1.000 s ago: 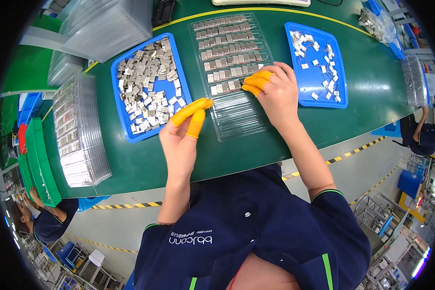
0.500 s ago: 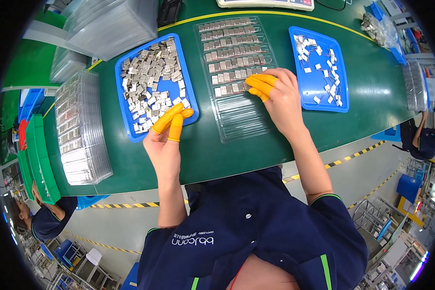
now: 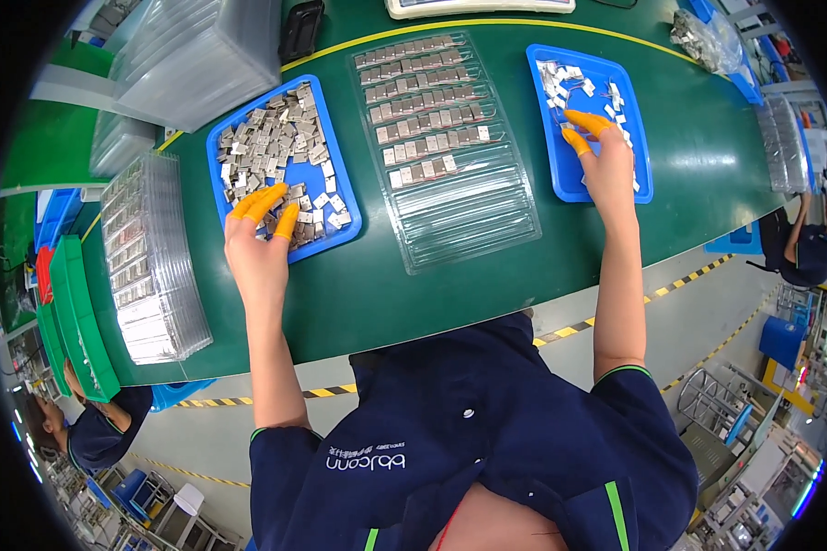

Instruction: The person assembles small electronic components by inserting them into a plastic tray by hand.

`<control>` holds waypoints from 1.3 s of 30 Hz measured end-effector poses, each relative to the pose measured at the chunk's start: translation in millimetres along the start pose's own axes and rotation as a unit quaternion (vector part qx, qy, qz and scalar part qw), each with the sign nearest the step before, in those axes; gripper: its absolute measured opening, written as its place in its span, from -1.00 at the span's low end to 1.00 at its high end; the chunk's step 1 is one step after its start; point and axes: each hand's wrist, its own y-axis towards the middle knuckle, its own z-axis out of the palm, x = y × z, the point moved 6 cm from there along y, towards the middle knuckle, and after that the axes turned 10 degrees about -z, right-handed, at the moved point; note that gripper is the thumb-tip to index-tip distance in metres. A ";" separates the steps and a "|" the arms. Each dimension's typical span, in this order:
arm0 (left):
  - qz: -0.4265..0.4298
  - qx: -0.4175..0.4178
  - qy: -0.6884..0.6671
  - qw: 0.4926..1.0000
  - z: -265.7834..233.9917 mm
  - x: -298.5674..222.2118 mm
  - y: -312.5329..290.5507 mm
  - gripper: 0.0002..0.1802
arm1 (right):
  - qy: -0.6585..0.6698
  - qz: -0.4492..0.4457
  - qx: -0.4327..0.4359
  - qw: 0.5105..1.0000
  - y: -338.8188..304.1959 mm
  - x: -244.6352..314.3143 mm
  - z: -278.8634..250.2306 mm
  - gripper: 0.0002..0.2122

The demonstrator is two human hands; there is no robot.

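Note:
My left hand (image 3: 257, 243), with orange finger cots, reaches into the left blue tray (image 3: 335, 243) full of small silver metal plates (image 3: 271, 147); its fingertips touch the pile. My right hand (image 3: 605, 161), also in orange cots, rests in the right blue tray (image 3: 570, 179), fingertips among a few small silver parts (image 3: 574, 83). Between the hands lies a clear plastic blister tray (image 3: 459, 207) with rows of metal plates filling its far half. Whether either hand pinches a piece is hidden by the fingers.
A stack of clear trays (image 3: 147, 257) stands at the left on the green table (image 3: 708, 165). More clear tray stacks (image 3: 193, 55) sit at the back left, green bins (image 3: 73, 312) at the far left. Other people work at the left (image 3: 92, 432) and right (image 3: 809, 248).
Both hands left the clear tray. My left hand moved left into the left blue tray; my right hand moved right into the right blue tray.

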 end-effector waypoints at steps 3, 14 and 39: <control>-0.004 0.006 0.045 0.999 4.8 -1.9 5.2 -0.68 | -0.014 -0.005 0.024 1.000 6.8 8.1 0.5 -0.79; 0.050 0.011 0.095 0.994 18.6 2.1 19.8 -0.73 | -0.080 0.011 0.024 0.996 3.5 -21.3 8.7 -0.81; 0.065 -0.045 -0.092 0.993 26.6 -15.4 10.6 -0.83 | 0.017 0.052 -0.239 0.970 -10.4 -19.2 -12.2 -0.87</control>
